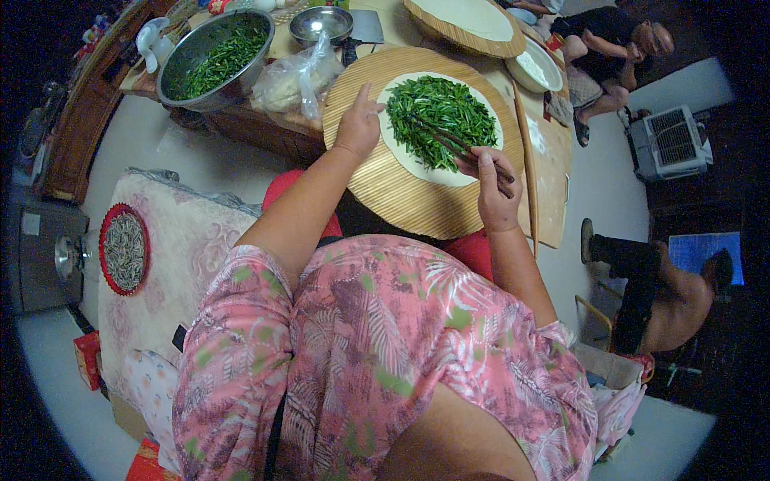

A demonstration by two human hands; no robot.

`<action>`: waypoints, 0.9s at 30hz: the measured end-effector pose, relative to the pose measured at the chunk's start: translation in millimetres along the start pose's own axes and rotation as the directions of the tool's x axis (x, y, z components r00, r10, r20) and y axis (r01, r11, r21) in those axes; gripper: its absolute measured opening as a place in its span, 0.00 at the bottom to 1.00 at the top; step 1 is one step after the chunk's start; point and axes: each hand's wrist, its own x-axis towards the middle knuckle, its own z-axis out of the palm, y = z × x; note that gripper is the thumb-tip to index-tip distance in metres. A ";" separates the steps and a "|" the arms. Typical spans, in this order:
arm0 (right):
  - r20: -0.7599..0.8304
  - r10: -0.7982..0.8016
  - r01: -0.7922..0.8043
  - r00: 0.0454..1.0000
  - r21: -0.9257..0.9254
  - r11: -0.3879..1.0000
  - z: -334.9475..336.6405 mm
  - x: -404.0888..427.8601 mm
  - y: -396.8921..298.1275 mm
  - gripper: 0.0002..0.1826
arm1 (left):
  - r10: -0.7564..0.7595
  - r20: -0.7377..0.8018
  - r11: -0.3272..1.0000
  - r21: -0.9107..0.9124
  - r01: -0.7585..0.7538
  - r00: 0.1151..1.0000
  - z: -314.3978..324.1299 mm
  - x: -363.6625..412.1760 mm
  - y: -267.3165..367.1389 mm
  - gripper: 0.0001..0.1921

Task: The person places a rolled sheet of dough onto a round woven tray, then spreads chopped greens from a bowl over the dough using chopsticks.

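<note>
A round sheet of dough (397,157) lies on a round, ridged wooden board (415,204) in front of me. Chopped green chives (442,114) cover most of the dough, leaving a pale rim. My right hand (498,189) grips a pair of dark chopsticks (452,144), whose tips reach into the chives. On the left side of the board, my left hand (360,125) has its fingers apart, with some of them at the dough's edge. Whether they press on the dough or only on the board, I cannot tell.
Left of the board stand a steel basin (162,81) of chives and a plastic bag (295,81) with dough inside. Behind are a steel bowl (321,25), a cleaver (366,27) and another dough-topped board (421,21). A rolling pin (527,162) and flour bowl (535,66) are right. Two people sit nearby.
</note>
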 end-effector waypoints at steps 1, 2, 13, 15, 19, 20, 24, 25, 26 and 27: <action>0.029 0.004 -0.003 1.000 -0.026 1.000 -0.9 -1.2 0.4 0.12 | 0.012 0.003 1.000 -0.001 -0.012 1.000 0.3 0.5 -0.9 0.26; 0.027 0.005 -0.004 1.000 -0.027 1.000 -1.8 -3.6 -0.9 0.12 | 0.024 0.007 1.000 -0.002 -0.024 1.000 0.8 0.6 -1.7 0.26; -0.093 0.016 -0.012 0.996 0.040 0.999 -24.5 -16.2 -15.4 0.10 | 0.028 -0.010 0.999 0.015 -0.028 1.000 3.3 0.1 -4.6 0.26; -0.084 0.041 -0.037 0.996 0.049 0.998 -27.2 -19.8 -11.7 0.10 | 0.036 -0.012 0.999 -0.004 -0.036 0.999 3.9 0.4 -4.2 0.26; -0.039 0.072 -0.068 0.997 0.082 0.994 -23.7 -27.5 -17.3 0.10 | 0.049 -0.015 0.999 0.020 -0.049 0.999 4.7 0.7 -7.1 0.25; -0.037 0.079 -0.076 0.996 0.085 0.994 -24.0 -27.8 -17.4 0.10 | 0.064 -0.025 0.998 0.030 -0.063 0.998 5.0 0.6 -8.3 0.25; -0.056 0.080 -0.078 0.995 0.038 0.996 -36.1 -29.2 -18.8 0.10 | 0.010 -0.002 0.998 0.066 -0.010 1.000 3.1 -0.3 -2.2 0.25; -0.072 0.094 -0.092 0.993 0.029 0.995 -39.1 -28.7 -20.9 0.12 | 0.029 -0.008 0.996 0.081 -0.028 1.000 2.5 0.5 -4.5 0.26; -0.088 0.108 -0.106 0.990 0.020 0.994 -40.7 -28.8 -23.0 0.13 | 0.047 -0.015 0.994 0.095 -0.045 0.999 2.9 0.3 -6.4 0.26; -0.090 0.109 -0.108 0.990 0.020 0.994 -40.5 -29.4 -24.4 0.13 | 0.046 -0.012 0.994 0.095 -0.045 0.999 3.3 0.1 -5.1 0.26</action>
